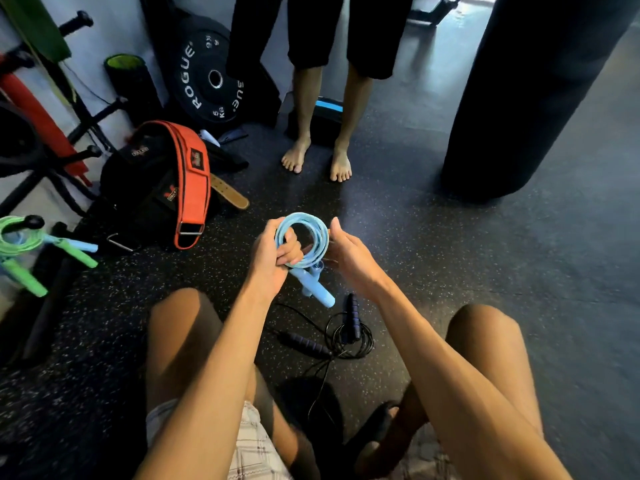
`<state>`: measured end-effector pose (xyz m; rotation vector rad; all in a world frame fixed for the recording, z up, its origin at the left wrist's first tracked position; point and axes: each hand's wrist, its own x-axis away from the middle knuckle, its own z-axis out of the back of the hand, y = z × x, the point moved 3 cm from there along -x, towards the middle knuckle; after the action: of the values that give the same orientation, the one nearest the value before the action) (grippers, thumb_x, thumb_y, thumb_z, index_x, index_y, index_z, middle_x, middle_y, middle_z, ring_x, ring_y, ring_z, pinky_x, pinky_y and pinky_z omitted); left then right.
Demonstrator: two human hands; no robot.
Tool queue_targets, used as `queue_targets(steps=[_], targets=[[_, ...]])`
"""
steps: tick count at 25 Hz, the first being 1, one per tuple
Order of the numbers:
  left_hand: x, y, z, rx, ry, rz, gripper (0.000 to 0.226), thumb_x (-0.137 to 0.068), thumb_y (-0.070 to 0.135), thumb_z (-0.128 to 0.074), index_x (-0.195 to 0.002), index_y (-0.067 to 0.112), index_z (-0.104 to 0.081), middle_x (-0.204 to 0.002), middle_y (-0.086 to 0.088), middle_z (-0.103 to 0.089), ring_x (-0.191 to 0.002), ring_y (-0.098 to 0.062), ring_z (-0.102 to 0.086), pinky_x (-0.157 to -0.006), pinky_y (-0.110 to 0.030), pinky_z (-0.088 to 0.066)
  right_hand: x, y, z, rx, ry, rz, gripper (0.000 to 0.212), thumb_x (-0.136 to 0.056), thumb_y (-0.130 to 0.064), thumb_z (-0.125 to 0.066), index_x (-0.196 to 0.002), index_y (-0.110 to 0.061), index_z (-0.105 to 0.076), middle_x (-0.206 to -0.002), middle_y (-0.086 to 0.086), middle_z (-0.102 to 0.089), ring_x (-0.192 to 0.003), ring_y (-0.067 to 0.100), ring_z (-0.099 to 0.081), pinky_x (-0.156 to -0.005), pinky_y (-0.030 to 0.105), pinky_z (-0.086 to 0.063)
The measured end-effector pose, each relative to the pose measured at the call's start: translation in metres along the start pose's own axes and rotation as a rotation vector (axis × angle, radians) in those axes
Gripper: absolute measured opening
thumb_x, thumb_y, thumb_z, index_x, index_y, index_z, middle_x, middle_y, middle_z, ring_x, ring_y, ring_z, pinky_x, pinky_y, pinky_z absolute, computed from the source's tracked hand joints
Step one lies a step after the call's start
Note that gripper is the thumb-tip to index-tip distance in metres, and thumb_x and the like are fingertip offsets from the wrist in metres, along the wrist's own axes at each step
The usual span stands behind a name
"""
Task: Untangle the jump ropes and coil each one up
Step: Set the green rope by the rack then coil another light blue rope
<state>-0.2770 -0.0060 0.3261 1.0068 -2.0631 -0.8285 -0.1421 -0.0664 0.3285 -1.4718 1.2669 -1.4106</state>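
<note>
A light blue jump rope [317, 233] is wound into a small coil, held up in front of me above the floor. My left hand [272, 258] grips the coil's lower left side, fingers through the loop, and its two blue handles [313, 287] hang below. My right hand [348, 256] touches the coil's right edge with fingers curled around the strands. A black jump rope [349, 336] lies loosely looped on the floor between my knees, its dark handles apart. A green jump rope [20, 244] with green and blue handles sits coiled at the far left.
A red and black lifting belt [188, 181] and black bag lie on the floor to the left. A black weight plate [204, 79] leans against the wall. A barefoot person [318, 154] stands ahead. A black punching bag [526, 98] hangs at the right.
</note>
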Motion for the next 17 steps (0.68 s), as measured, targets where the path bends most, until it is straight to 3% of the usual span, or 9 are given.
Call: queue_targets(steps=[3,7,10,13,17], targets=[[-0.001,0.006,0.031,0.036,0.150,-0.028,0.035,-0.093,0.032,-0.044,-0.060,0.018,-0.044,-0.039,0.005,-0.023,-0.036,-0.010,-0.017,-0.050,-0.026,-0.033,-0.016,0.012,-0.027,0.062,0.030,0.009,0.039,-0.098,-0.035,-0.055,-0.120,-0.003,-0.061,-0.101,0.010,-0.069,-0.093,0.018,-0.064,-0.086,0.035,-0.050],[-0.010,0.008,0.062,0.149,0.286,-0.008,0.036,-0.096,0.029,-0.041,-0.063,0.015,-0.048,-0.037,0.006,-0.024,-0.033,-0.009,-0.020,-0.044,-0.023,-0.027,-0.042,0.028,-0.055,0.036,0.095,0.013,0.024,-0.100,-0.016,-0.054,-0.116,0.001,-0.060,-0.090,0.010,-0.070,-0.081,0.016,-0.065,-0.075,0.027,-0.051],[-0.023,0.008,0.090,0.239,0.455,-0.002,0.040,-0.101,0.035,-0.041,-0.071,0.011,-0.054,-0.038,0.005,-0.029,-0.033,-0.008,-0.025,-0.044,-0.023,-0.031,-0.077,0.047,-0.076,0.065,0.115,-0.013,0.021,-0.098,-0.015,-0.057,-0.112,0.001,-0.062,-0.083,0.007,-0.070,-0.077,0.017,-0.066,-0.074,0.034,-0.052],[-0.034,0.010,0.124,0.251,0.667,-0.033,0.044,-0.101,0.042,-0.042,-0.083,0.009,-0.063,-0.047,0.005,-0.043,-0.041,-0.008,-0.041,-0.052,-0.023,-0.045,-0.120,0.064,-0.098,0.113,0.055,-0.035,0.018,-0.097,-0.019,-0.059,-0.108,-0.007,-0.066,-0.085,0.006,-0.070,-0.081,0.019,-0.066,-0.082,0.041,-0.055],[-0.042,0.023,0.170,0.067,0.907,-0.067,0.053,-0.099,0.052,-0.041,-0.093,0.011,-0.074,-0.076,-0.002,-0.070,-0.069,-0.012,-0.069,-0.059,-0.023,-0.053,-0.171,0.073,-0.135,0.173,-0.033,-0.034,0.017,-0.097,-0.019,-0.059,-0.108,-0.009,-0.067,-0.088,0.003,-0.070,-0.081,0.012,-0.066,-0.076,0.030,-0.053]])
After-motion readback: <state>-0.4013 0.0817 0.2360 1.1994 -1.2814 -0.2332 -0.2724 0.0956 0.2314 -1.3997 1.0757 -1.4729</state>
